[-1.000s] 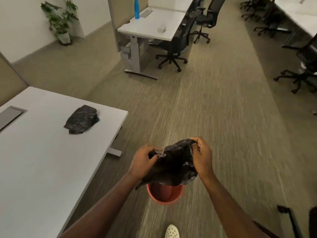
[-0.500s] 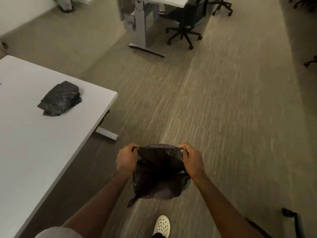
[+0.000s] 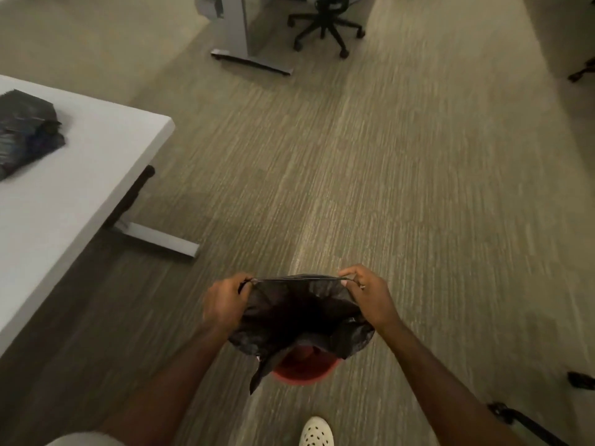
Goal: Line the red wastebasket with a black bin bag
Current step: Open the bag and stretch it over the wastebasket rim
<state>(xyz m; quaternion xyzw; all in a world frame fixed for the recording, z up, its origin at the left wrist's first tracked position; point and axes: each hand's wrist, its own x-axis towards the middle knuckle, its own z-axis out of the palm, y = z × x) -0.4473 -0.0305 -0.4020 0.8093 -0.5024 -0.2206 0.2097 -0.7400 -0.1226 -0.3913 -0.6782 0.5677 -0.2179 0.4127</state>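
A black bin bag (image 3: 299,317) hangs between my two hands, its mouth stretched wide and flat. My left hand (image 3: 223,302) grips the left side of the rim and my right hand (image 3: 367,294) grips the right side. Below the bag stands the red wastebasket (image 3: 304,371) on the carpet; only the near part of its rim and inside shows, the rest is hidden by the bag. A tail of the bag dangles over the basket's left edge.
A white desk (image 3: 64,201) stands to the left with a folded pile of black bags (image 3: 22,130) on it; its metal foot (image 3: 154,239) juts onto the floor. An office chair base (image 3: 325,27) and another desk leg (image 3: 244,43) are far ahead. My white shoe (image 3: 317,432) is near the basket.
The crumpled bag has been pulled open into a wide mouth between my hands. The view has tilted down and moved forward, and the red wastebasket shows again under the bag.
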